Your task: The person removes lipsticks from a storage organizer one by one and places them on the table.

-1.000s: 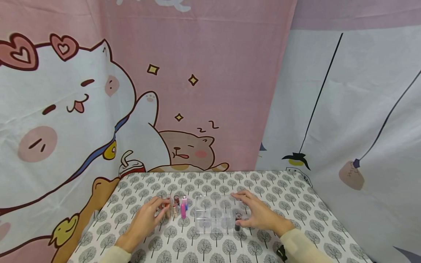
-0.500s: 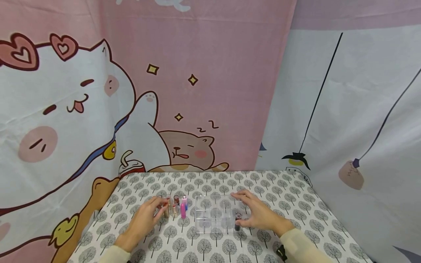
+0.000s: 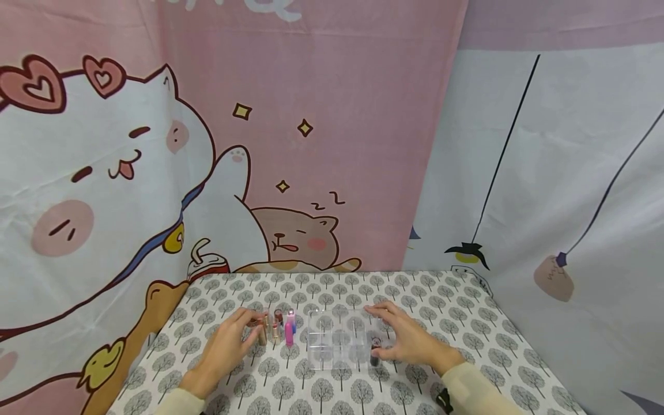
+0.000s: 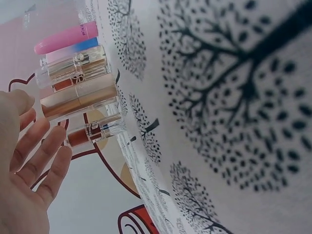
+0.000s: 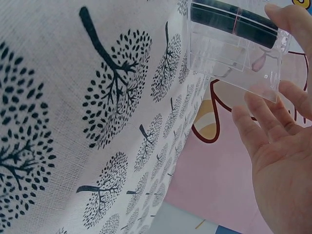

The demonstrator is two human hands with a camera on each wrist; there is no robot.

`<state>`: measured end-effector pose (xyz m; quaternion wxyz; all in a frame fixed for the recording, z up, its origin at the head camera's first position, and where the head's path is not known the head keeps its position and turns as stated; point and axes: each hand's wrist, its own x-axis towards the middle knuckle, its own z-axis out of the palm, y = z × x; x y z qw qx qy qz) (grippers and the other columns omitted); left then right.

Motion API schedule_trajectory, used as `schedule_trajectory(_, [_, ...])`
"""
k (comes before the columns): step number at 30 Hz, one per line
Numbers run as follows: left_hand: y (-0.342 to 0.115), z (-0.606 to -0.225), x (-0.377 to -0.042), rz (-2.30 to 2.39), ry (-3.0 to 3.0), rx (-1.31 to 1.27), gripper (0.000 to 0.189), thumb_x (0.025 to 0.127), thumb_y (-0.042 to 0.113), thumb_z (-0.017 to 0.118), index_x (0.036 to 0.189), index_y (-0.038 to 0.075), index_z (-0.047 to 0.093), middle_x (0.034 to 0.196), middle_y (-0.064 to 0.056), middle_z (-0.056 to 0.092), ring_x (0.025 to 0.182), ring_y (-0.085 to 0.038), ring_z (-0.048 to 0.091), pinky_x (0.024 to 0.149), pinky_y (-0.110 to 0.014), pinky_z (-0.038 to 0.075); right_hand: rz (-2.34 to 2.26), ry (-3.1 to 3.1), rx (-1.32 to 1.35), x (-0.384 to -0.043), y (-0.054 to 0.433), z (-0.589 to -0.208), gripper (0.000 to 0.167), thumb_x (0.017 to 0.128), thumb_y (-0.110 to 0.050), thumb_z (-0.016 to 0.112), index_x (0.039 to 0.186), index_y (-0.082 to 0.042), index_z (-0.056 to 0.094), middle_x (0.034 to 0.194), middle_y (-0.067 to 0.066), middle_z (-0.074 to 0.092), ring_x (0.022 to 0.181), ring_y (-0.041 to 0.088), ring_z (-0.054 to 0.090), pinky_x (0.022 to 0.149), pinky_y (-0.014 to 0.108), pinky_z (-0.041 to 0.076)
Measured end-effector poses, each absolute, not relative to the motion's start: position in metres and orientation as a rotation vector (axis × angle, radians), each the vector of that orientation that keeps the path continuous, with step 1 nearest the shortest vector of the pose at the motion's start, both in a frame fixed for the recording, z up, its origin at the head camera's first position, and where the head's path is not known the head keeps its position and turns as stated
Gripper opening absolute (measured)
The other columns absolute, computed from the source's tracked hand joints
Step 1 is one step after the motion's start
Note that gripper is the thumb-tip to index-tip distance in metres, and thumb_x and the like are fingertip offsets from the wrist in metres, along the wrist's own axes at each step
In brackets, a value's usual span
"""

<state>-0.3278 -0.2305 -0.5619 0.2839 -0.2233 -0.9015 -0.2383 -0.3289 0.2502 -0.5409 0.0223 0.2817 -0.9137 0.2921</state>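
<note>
My left hand [image 3: 225,344] is beside a cluster of upright lipsticks at the left of the table. In the left wrist view its loosely bent fingers are next to a brown-and-gold lipstick [image 4: 80,97], the thumb near its top, and a clear-capped lipstick [image 4: 90,134]. A bright pink tube [image 3: 289,333] stands at the cluster's right. My right hand [image 3: 407,337] spreads along the right side of a clear divided organizer box [image 3: 332,346]. Its thumb touches the top of a dark tube [image 3: 375,353] at the front right corner; I cannot tell whether the tube stands inside the box.
A white tablecloth [image 3: 321,392] with a grey tree print covers the table. A small gold lipstick [image 3: 275,332] and a dark red-capped one [image 3: 279,317] stand in the cluster. Behind the table hangs a cartoon-printed curtain [image 3: 363,144].
The brown-and-gold lipstick by my left hand has shifted slightly left, toward the palm. My right hand and the organizer box stay in place.
</note>
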Motion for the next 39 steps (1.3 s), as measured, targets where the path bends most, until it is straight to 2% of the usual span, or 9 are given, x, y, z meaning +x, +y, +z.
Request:
schedule_trajectory(5, [-0.229, -0.559, -0.328, -0.626, -2.336, -0.622, 0.031, 0.097, 0.006, 0.094, 0.125, 0.013, 0.083, 0.113, 0.000, 0.079, 0.094, -0.018, 0.081, 0.068, -0.019, 0.063, 0.907, -2.828, 0.871, -0.329, 0.249, -0.540, 0.100, 0.092, -0.036, 0.101, 0.177, -0.029, 0.049, 0.174, 0.005, 0.052, 0.157, 0.042, 0.058, 0.124, 0.074, 0.057])
schedule_trajectory(9, [-0.226, -0.554, -0.329, -0.578, -2.272, -0.637, 0.032, 0.096, 0.007, 0.096, 0.124, 0.015, 0.083, 0.112, 0.004, 0.078, 0.087, -0.012, 0.076, 0.061, -0.012, 0.055, 0.904, -2.823, 0.877, -0.330, 0.249, -0.537, 0.101, 0.091, -0.037, 0.101, 0.177, -0.030, 0.049, 0.174, 0.004, 0.053, 0.156, 0.041, 0.059, 0.125, 0.074, 0.057])
schedule_trajectory(12, [-0.222, -0.549, -0.329, -0.561, -2.239, -0.649, 0.034, 0.094, 0.006, 0.097, 0.124, 0.015, 0.082, 0.115, 0.000, 0.079, 0.085, -0.011, 0.075, 0.059, -0.009, 0.053, 0.888, -2.817, 0.884, -0.332, 0.250, -0.536, 0.101, 0.091, -0.038, 0.101, 0.177, -0.029, 0.049, 0.174, 0.004, 0.053, 0.156, 0.041, 0.060, 0.125, 0.073, 0.057])
schedule_trajectory(15, [-0.217, -0.544, -0.328, -0.574, -2.233, -0.666, 0.034, 0.093, 0.006, 0.096, 0.124, 0.014, 0.082, 0.117, -0.004, 0.080, 0.083, -0.015, 0.076, 0.057, -0.009, 0.052, 0.878, -2.816, 0.887, -0.333, 0.250, -0.535, 0.101, 0.091, -0.039, 0.101, 0.177, -0.029, 0.048, 0.174, 0.004, 0.053, 0.155, 0.041, 0.061, 0.124, 0.072, 0.058])
schedule_trajectory(22, [-0.202, -0.535, -0.326, -0.644, -2.248, -0.712, 0.033, 0.096, 0.003, 0.094, 0.125, 0.012, 0.081, 0.115, -0.003, 0.079, 0.086, -0.017, 0.084, 0.064, -0.017, 0.065, 0.852, -2.820, 0.891, -0.336, 0.251, -0.533, 0.101, 0.091, -0.043, 0.101, 0.177, -0.030, 0.049, 0.173, 0.001, 0.054, 0.154, 0.038, 0.063, 0.124, 0.069, 0.059])
schedule_trajectory(27, [-0.190, -0.533, -0.324, -0.671, -2.207, -0.762, 0.033, 0.096, 0.001, 0.093, 0.124, 0.012, 0.081, 0.111, 0.000, 0.078, 0.081, -0.013, 0.079, 0.063, -0.013, 0.061, 0.853, -2.819, 0.904, -0.336, 0.252, -0.532, 0.101, 0.091, -0.039, 0.102, 0.176, -0.028, 0.050, 0.172, 0.001, 0.055, 0.154, 0.036, 0.063, 0.125, 0.069, 0.058])
schedule_trajectory(30, [-0.181, -0.534, -0.323, -0.694, -2.200, -0.799, 0.032, 0.097, 0.002, 0.092, 0.125, 0.012, 0.081, 0.111, 0.003, 0.077, 0.085, -0.010, 0.077, 0.066, -0.012, 0.060, 0.870, -2.827, 0.917, -0.336, 0.254, -0.532, 0.101, 0.091, -0.039, 0.102, 0.177, -0.027, 0.050, 0.173, 0.003, 0.054, 0.156, 0.038, 0.061, 0.127, 0.071, 0.056])
schedule_trajectory(35, [-0.168, -0.537, -0.319, -0.696, -2.197, -0.833, 0.031, 0.098, 0.005, 0.093, 0.125, 0.013, 0.081, 0.114, 0.005, 0.077, 0.090, -0.006, 0.074, 0.071, -0.012, 0.061, 0.888, -2.838, 0.937, -0.334, 0.258, -0.535, 0.104, 0.091, -0.043, 0.101, 0.179, -0.027, 0.046, 0.177, 0.013, 0.051, 0.152, 0.043, 0.064, 0.122, 0.074, 0.059])
schedule_trajectory(39, [-0.158, -0.539, -0.318, -0.658, -2.164, -0.843, 0.031, 0.097, 0.006, 0.094, 0.125, 0.013, 0.082, 0.117, 0.002, 0.079, 0.088, -0.002, 0.072, 0.068, -0.008, 0.059, 0.980, -2.829, 0.980, -0.332, 0.261, -0.536, 0.107, 0.092, -0.042, 0.100, 0.179, -0.019, 0.042, 0.178, 0.018, 0.050, 0.147, 0.045, 0.069, 0.119, 0.071, 0.062])
